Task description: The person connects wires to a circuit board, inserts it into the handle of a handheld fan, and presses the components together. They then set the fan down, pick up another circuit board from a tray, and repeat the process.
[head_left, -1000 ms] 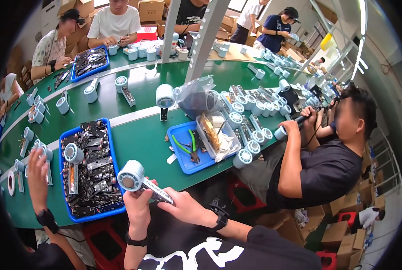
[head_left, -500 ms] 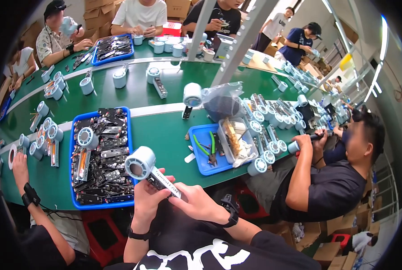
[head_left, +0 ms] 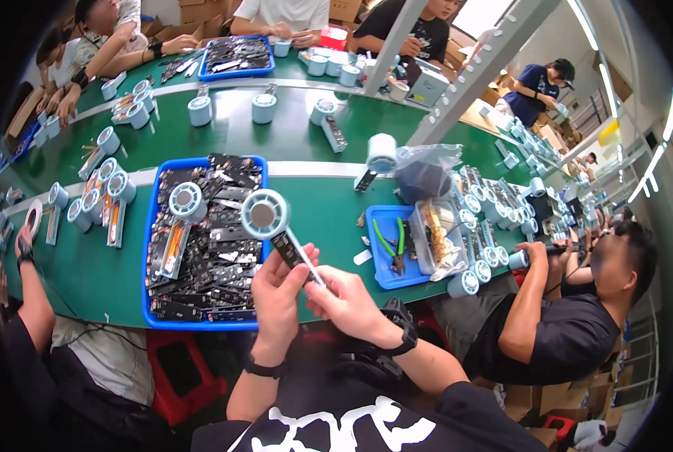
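I hold a light-blue handheld fan (head_left: 265,214) over the right edge of a blue tray. Its round head is up, and the ring of slots around a grey disc faces me. A dark strip of electronics shows along the slim handle, beside a pale edge. My left hand (head_left: 278,297) is closed around the handle from the left. The fingers of my right hand (head_left: 349,303) pinch its lower end. Below the fan head, the blue tray (head_left: 149,248) is heaped with black circuit-board parts (head_left: 201,282). Another fan (head_left: 188,202) with orange wires lies on the heap.
Right of my hands, a small blue tray (head_left: 388,283) holds green-handled cutters (head_left: 394,248) and a clear box (head_left: 446,265). Clustered fans (head_left: 495,207) stand beyond it; more (head_left: 119,185) stand left. Co-workers sit on both sides and opposite. A slanted metal post (head_left: 457,90) rises ahead.
The view has shifted, moving the scene rightward. The fan has moved slightly away from me and turned: its slotted face now points at me, and its dark strip shows instead of the pale lettered side.
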Motion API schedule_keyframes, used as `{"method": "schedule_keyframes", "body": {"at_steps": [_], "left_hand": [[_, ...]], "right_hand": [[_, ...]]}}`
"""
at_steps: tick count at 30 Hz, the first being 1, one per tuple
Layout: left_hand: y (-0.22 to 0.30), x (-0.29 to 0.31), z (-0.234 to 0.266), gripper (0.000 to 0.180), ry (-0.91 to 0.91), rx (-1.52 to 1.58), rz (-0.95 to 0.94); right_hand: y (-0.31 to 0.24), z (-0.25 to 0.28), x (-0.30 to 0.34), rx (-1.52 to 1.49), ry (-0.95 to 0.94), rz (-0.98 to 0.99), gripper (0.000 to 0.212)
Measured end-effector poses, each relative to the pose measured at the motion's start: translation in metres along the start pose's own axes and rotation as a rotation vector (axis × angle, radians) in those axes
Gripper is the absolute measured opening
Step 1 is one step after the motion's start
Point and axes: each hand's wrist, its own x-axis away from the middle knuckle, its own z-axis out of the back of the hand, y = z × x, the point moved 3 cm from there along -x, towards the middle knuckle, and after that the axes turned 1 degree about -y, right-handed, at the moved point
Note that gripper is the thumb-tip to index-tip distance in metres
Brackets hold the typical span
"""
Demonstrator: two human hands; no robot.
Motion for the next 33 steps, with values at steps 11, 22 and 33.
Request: {"method": "schedule_keyframes", "body": {"at_steps": [11,22,33], "left_hand": [[-0.057,0.022,-0.005,0.014,-0.143,-0.869,-0.454],[-0.067,0.021,-0.005,0.022,-0.363,-1.002,-0.604],[-0.052,0.024,0.006,0.014,-0.298,-1.026,-0.549]], "right_hand": [[-0.005,0.077,-0.193,0.202,0.536,0.094,0.044],[0.053,0.099,-0.349,0.551,1.009,-0.014,0.023],[0.036,0.099,-0.339,0.583,0.960,-0.092,0.024]]}}
